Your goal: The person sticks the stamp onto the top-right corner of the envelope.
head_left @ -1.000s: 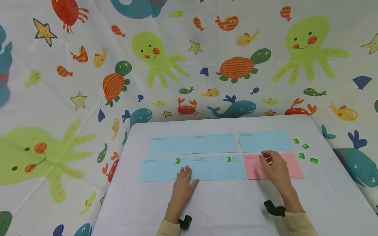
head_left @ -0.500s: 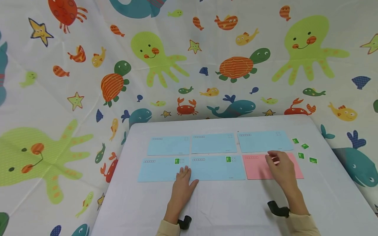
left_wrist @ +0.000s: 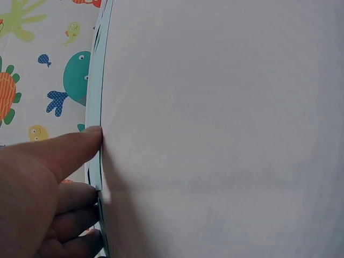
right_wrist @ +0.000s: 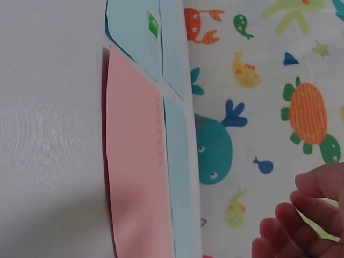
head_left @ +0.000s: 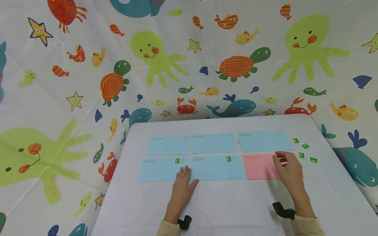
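My left hand [head_left: 181, 186] lies with straight fingers over the lower edge of the lower-left blue envelope [head_left: 157, 172], its thumb reaching towards the middle blue envelope [head_left: 217, 170]. Each of these two envelopes bears one green stamp, the left stamp [head_left: 177, 161] and the middle stamp [head_left: 228, 159]. Above the pink envelope [head_left: 257, 168] hovers my right hand [head_left: 290, 172], which hides the envelope's right part. In the right wrist view the thumb and loosely bent fingers of the right hand [right_wrist: 301, 217] stand apart, with nothing seen between them.
Three blue envelopes, one of them the top-right envelope [head_left: 264, 141], form the back row. Several loose green stamps [head_left: 305, 146] lie to the right of the envelopes on the white table [head_left: 224, 206]. A cloth [head_left: 165, 19] printed with sea animals hangs behind.
My right hand has moved steadily rightwards across the pink envelope, uncovering more of its left part. The left hand, the envelopes and the stamps have stayed in place.
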`<state>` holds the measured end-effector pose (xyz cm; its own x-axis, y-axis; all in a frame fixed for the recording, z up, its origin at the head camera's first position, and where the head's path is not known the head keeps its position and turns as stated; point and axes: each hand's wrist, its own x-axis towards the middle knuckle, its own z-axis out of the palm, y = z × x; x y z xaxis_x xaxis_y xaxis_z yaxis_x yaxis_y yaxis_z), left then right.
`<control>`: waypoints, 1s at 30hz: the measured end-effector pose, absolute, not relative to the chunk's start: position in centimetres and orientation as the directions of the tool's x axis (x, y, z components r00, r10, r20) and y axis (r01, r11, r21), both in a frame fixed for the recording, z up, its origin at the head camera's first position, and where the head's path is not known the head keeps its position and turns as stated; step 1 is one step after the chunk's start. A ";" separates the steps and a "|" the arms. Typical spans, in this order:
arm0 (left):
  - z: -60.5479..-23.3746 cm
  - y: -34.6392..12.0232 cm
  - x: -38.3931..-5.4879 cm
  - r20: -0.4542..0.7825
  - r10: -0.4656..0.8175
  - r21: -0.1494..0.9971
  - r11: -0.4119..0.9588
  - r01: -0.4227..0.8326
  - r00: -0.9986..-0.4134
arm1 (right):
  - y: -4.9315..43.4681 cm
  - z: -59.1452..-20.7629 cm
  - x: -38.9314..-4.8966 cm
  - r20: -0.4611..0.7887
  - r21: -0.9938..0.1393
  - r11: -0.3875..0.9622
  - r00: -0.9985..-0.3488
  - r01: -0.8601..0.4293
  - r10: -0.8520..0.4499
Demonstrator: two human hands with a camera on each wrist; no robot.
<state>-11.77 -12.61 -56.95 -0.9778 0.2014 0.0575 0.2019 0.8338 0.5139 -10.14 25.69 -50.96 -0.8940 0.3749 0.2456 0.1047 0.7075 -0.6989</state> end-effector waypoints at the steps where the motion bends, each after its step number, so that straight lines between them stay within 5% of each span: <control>1: -57.0 -12.6 -11.8 0.058 0.202 0.513 0.834 0.203 -0.978 | 25.8 -51.0 -10.1 0.244 -0.698 0.707 -0.892 0.111 0.381; 30: -56.7 -12.6 -11.8 0.049 0.205 0.509 0.837 0.201 -0.978 | 28.6 -51.0 -10.2 0.127 -0.713 0.653 -0.869 0.255 0.478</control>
